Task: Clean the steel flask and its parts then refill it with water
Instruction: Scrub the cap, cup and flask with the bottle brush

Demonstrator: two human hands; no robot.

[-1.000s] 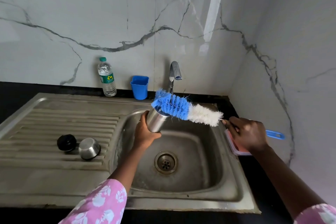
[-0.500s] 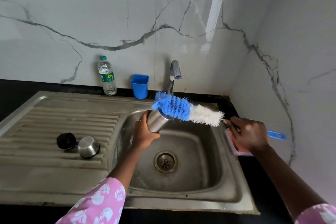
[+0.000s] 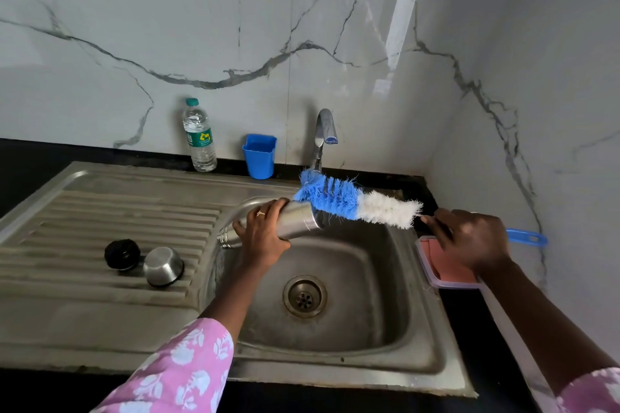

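Note:
My left hand (image 3: 263, 235) grips the steel flask (image 3: 295, 220) around its body and holds it almost level over the sink basin (image 3: 335, 322). One end of the flask points right, toward the bottle brush (image 3: 355, 203). The brush's blue bristle tip lies against that end; its white bristles trail toward my right hand (image 3: 469, 238), which grips the blue handle (image 3: 526, 238). The black stopper (image 3: 121, 254) and the steel cup lid (image 3: 163, 266) rest side by side on the ribbed drainboard (image 3: 84, 228).
The tap (image 3: 323, 134) stands behind the basin with no water running. A plastic water bottle (image 3: 198, 136) and a blue cup (image 3: 259, 156) stand against the marble wall. A pink soap tray (image 3: 446, 265) sits on the counter right of the sink, under my right wrist.
My left hand has tilted the flask from upright to nearly level, so its threaded end now shows at the left. The brush stays against the flask's right end.

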